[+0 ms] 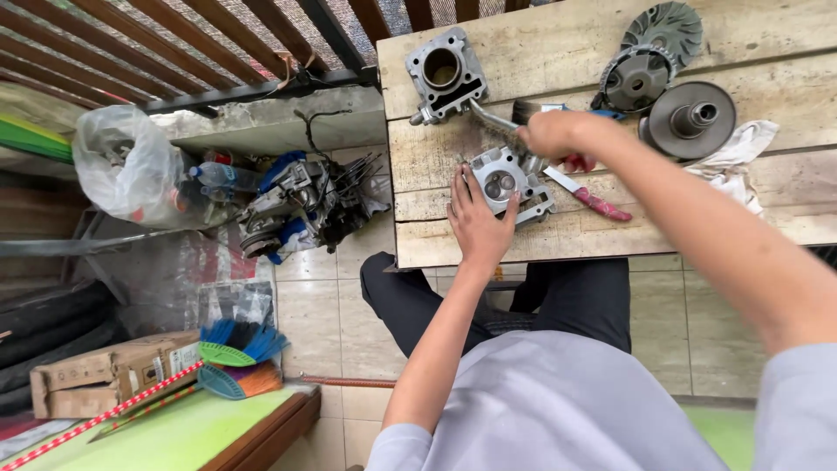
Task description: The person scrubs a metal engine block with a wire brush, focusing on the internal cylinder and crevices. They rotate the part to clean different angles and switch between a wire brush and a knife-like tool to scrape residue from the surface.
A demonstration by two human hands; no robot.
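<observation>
My left hand (476, 222) rests flat against the near side of a grey metal cylinder head (506, 181) on the wooden table (540, 44), holding it steady. Just beyond it, my right hand (549, 136) is closed around the handle of a wire brush (499, 120), whose bristles reach toward the cylinder head's far side. A red-handled knife (589, 195) lies to the right of the head. A grey engine cylinder block (443, 73) stands at the table's far left corner.
Round metal clutch and pulley parts (671, 83) lie on a white rag (741, 148) at the table's right. On the tiled floor to the left sit an engine assembly (301, 205), a clear plastic bag (131, 166), a cardboard box (105, 375) and brooms (235, 358).
</observation>
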